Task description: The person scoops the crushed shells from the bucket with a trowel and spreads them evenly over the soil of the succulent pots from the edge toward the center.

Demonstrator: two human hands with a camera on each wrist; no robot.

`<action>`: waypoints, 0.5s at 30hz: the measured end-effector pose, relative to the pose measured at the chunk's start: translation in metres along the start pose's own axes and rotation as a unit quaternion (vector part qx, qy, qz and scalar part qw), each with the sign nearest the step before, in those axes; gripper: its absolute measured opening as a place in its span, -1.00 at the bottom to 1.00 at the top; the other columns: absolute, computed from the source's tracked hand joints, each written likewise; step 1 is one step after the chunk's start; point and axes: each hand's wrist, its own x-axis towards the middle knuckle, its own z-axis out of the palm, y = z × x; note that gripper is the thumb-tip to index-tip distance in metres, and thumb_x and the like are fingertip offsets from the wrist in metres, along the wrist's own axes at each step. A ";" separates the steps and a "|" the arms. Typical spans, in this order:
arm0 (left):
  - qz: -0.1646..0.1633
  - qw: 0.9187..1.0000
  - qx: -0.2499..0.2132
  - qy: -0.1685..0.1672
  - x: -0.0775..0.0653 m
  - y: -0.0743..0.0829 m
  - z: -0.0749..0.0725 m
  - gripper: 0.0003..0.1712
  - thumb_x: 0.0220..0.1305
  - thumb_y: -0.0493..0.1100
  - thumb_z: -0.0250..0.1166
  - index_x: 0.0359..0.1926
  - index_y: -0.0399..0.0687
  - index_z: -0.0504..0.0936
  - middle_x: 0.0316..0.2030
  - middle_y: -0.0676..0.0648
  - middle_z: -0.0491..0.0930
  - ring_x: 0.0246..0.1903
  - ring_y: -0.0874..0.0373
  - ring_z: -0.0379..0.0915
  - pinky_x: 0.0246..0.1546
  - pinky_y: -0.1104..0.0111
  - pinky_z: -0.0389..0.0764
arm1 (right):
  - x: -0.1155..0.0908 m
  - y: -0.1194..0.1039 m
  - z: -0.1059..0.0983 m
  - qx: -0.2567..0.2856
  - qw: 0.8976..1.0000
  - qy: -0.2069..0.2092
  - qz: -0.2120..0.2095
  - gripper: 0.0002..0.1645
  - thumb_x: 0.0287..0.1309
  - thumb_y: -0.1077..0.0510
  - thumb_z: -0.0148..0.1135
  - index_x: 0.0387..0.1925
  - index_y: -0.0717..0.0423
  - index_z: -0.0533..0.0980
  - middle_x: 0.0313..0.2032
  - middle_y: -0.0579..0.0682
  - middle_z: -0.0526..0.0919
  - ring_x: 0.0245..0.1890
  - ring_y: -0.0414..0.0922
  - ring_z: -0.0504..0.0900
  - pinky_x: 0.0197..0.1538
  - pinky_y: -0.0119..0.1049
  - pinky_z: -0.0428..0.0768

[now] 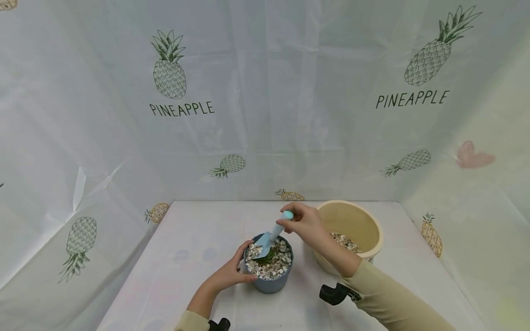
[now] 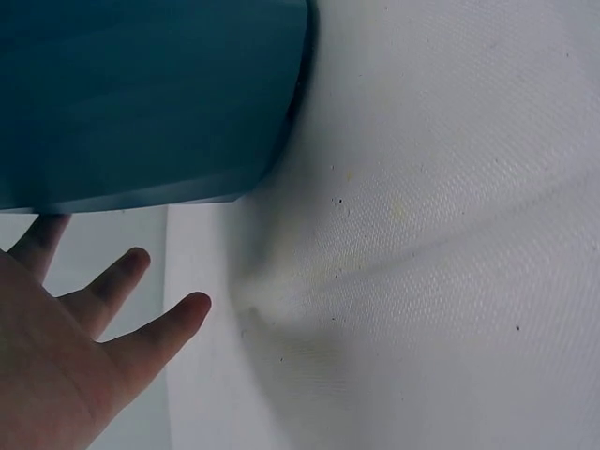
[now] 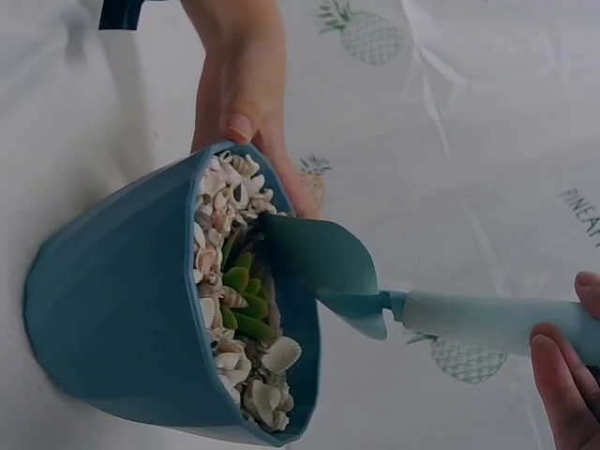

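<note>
A blue-grey flowerpot (image 1: 271, 285) stands upright on the table, filled near its rim with small shells (image 3: 269, 398). Among them grows a green succulent (image 3: 246, 291), partly hidden under the trowel in the head view. My left hand (image 1: 229, 276) holds the pot at its left side, thumb near the front rim and a finger near the back rim. Its other fingers stretch out loosely below in the left wrist view. My right hand (image 1: 305, 223) pinches the handle of a light blue trowel (image 1: 262, 244), tilted with its blade down over the shells at the pot's left part.
A cream bucket (image 1: 364, 219) stands right of the pot, with more shells (image 1: 345, 242) inside; my right forearm crosses in front of it. The white-covered table (image 1: 198, 239) ends at a hanging pineapple-print sheet (image 1: 285, 138), which also encloses both sides.
</note>
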 end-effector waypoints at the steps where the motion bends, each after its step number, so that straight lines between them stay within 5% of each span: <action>1: 0.000 1.000 0.000 0.000 0.000 0.000 0.000 0.17 0.13 0.05 0.46 0.55 0.19 -0.15 0.49 -0.33 -0.23 0.39 -0.46 -0.24 0.19 -0.34 0.16 | 0.001 -0.001 0.000 -0.003 1.000 0.000 -0.003 -0.69 0.08 0.17 0.45 -0.12 0.15 0.60 -0.36 -0.03 0.68 -0.50 -0.08 0.67 -0.38 -0.19 0.68; 15: 0.000 1.000 0.001 0.003 0.002 -0.004 0.001 0.17 0.12 0.05 0.46 0.54 0.23 -0.15 0.50 -0.31 -0.24 0.39 -0.48 -0.26 0.17 -0.35 0.17 | 0.001 -0.005 0.002 -0.023 0.999 0.012 -0.039 -0.71 0.07 0.20 0.45 -0.16 0.18 0.60 -0.39 -0.02 0.67 -0.53 -0.06 0.66 -0.44 -0.27 0.66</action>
